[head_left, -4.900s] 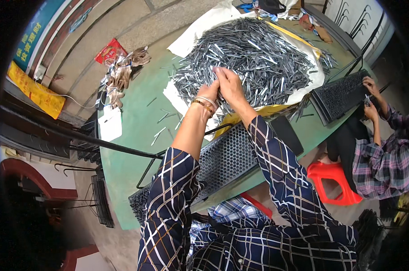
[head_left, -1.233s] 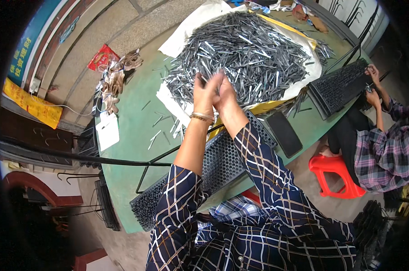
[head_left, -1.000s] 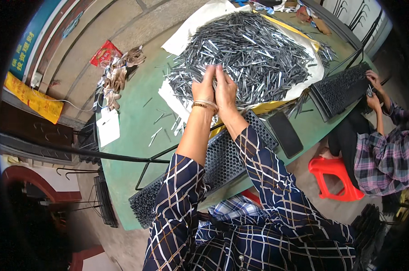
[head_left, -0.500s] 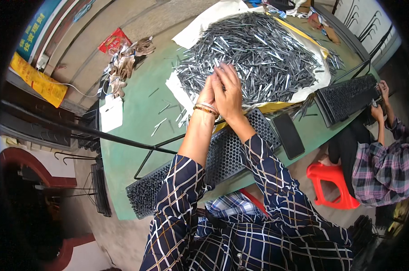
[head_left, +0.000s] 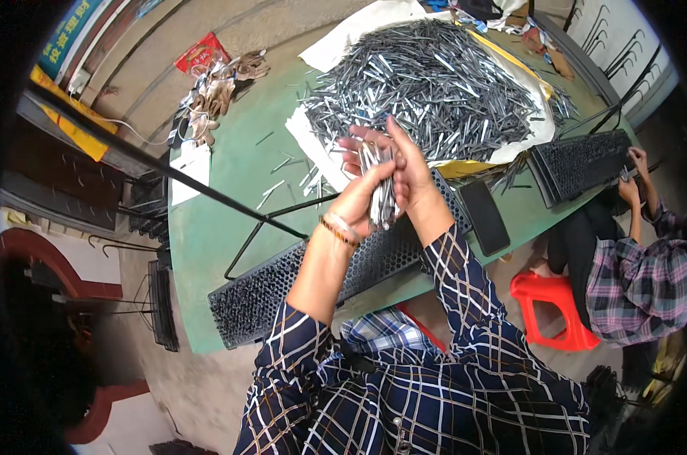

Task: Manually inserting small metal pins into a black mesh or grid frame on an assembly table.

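Observation:
A bundle of thin grey metal strips (head_left: 381, 189) stands roughly upright between my two hands, above the near edge of the pile. My left hand (head_left: 357, 199), with bracelets at its wrist, presses its thumb across the front of the bundle. Cupped round the far and right sides is my right hand (head_left: 413, 173), its thumb raised. Parts of the fingers are hidden behind the strips. A large pile of similar strips (head_left: 427, 91) lies beyond. Below my hands is a long black perforated tray (head_left: 385, 254), its left part packed with dark upright pieces.
The pile lies on a white and yellow sheet (head_left: 317, 140) on the green table (head_left: 229, 167). A black phone (head_left: 484, 218) lies at right. A thin black rod frame (head_left: 264, 220) crosses at left. Another person (head_left: 639, 280) works at a second black tray (head_left: 582, 167), near a red stool (head_left: 552, 311).
My hands have come back toward me and turned, from pressed together over the pile to parted around the bundle, which now shows between them.

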A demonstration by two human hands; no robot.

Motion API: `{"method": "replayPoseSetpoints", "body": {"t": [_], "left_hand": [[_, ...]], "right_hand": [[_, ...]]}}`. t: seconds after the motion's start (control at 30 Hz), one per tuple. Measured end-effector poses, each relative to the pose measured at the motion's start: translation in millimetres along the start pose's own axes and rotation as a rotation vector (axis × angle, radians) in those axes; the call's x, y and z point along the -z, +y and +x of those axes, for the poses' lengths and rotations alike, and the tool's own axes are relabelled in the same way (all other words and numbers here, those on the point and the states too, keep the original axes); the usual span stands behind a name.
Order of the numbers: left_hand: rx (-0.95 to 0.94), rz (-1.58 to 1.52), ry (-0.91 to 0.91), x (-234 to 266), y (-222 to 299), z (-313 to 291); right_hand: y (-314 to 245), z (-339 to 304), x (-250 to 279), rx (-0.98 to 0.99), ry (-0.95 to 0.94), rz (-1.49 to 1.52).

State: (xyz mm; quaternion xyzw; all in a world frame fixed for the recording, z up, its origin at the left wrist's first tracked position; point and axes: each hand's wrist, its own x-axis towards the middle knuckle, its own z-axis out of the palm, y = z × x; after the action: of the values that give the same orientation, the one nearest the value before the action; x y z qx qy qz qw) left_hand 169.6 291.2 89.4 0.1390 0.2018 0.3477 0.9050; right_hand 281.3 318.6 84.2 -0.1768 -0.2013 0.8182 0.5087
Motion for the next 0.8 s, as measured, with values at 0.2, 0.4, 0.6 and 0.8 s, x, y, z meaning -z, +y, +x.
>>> {"method": "replayPoseSetpoints", "body": {"t": [0.2, 0.4, 0.6, 0.8], "left_hand": [[-0.101, 0.186, 0.108, 13, -37, -75], [-0.092, 0.117, 0.344, 41, -91, -146], [-0.577, 0.369, 0.561, 48, -104, -187], [-1.084, 0.998, 0.895, 68, -114, -199]], "right_hand": [[28, -37, -19, -0.030, -0.083, -0.430], [102, -92, -28, -0.110, -0.024, -0.532], [175, -124, -23, -0.107, 0.229, -0.068], [224, -124, -60, -0.190, 0.330, 0.166]]}}
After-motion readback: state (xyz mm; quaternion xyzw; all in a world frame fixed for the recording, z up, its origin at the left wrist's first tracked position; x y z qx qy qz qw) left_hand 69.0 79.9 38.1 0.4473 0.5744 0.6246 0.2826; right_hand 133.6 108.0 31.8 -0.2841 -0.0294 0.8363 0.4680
